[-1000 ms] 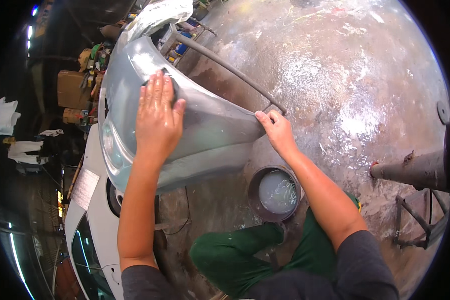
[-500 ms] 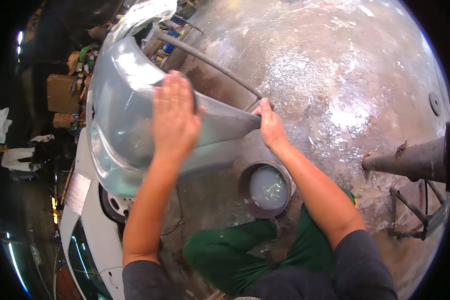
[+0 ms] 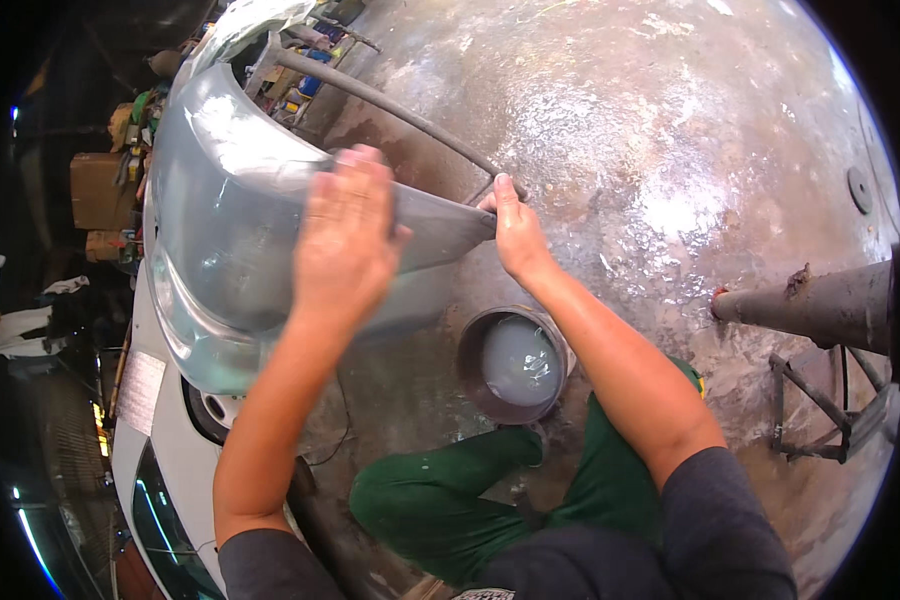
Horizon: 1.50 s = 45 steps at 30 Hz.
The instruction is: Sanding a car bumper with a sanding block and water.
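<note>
A silvery-grey, wet car bumper [image 3: 245,225] stretches from the upper left toward the middle, glossy on its curved part. My left hand [image 3: 345,240] lies flat on its surface, fingers long and close together, slightly blurred. Along those fingers runs a dark edge; whether it is a pad under the palm or a shadow I cannot tell. At the tapered right end, my right hand [image 3: 515,230] grips the bumper, thumb on top and the other fingers mostly hidden. A round bucket [image 3: 468,365] of cloudy water stands below, between the bumper and my legs.
A metal stand bar [image 3: 400,118] runs behind the bumper. A white car [image 3: 170,450] is at lower left, with cardboard boxes [image 3: 100,190] beyond. On the right are a thick grey post [image 3: 810,308] and a metal frame [image 3: 810,415]. The concrete floor [image 3: 630,130] looks wet.
The whole view has shifted, so bumper, bucket and car sit further left. My left hand has slid slightly along the bumper toward its tapered end; my right hand keeps its grip.
</note>
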Available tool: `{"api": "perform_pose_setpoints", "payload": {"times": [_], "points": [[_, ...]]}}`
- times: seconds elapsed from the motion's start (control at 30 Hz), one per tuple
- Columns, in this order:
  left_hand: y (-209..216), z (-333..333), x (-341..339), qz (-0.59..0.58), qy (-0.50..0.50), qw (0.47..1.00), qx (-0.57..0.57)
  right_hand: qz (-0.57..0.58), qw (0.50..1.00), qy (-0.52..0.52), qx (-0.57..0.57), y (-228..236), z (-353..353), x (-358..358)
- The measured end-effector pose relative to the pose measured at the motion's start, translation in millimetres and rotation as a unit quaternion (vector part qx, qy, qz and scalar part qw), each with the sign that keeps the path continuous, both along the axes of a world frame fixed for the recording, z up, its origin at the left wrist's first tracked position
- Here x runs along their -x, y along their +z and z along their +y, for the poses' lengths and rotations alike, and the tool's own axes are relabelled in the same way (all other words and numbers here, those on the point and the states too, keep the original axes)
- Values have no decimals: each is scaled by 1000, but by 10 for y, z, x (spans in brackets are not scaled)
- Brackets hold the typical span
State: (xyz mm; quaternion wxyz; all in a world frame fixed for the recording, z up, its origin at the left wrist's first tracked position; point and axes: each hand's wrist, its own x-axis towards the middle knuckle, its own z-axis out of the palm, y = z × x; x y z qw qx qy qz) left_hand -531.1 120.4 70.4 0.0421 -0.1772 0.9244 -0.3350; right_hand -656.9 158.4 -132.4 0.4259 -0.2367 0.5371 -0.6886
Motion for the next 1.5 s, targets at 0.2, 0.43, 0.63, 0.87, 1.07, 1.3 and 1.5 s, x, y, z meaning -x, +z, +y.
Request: {"api": "perform_pose_setpoints", "payload": {"times": [0.2,0.43,0.63,0.87,1.07,1.3,1.5], "points": [[-279,133,-62,-108,-58,988,-90,-41,998,13,42,-43,-54,-14],[388,1,-151,-146,-40,985,-79,2,1000,22,-2,-41,28,84],[-547,67,77,-207,-130,968,-49,-32,999,-8,31,-142,-196,2],[566,-72,-163,-196,-69,976,-70,-54,998,21,35,-119,-63,132],[-164,-46,-65,-236,-124,961,-75,-101,994,31,42,-30,-97,28],[-621,-63,-3,-222,-169,960,-26,-124,992,13,37,-165,-207,88],[251,-267,-470,-9,-38,999,4,-69,997,1,39,-88,-74,204]]}}
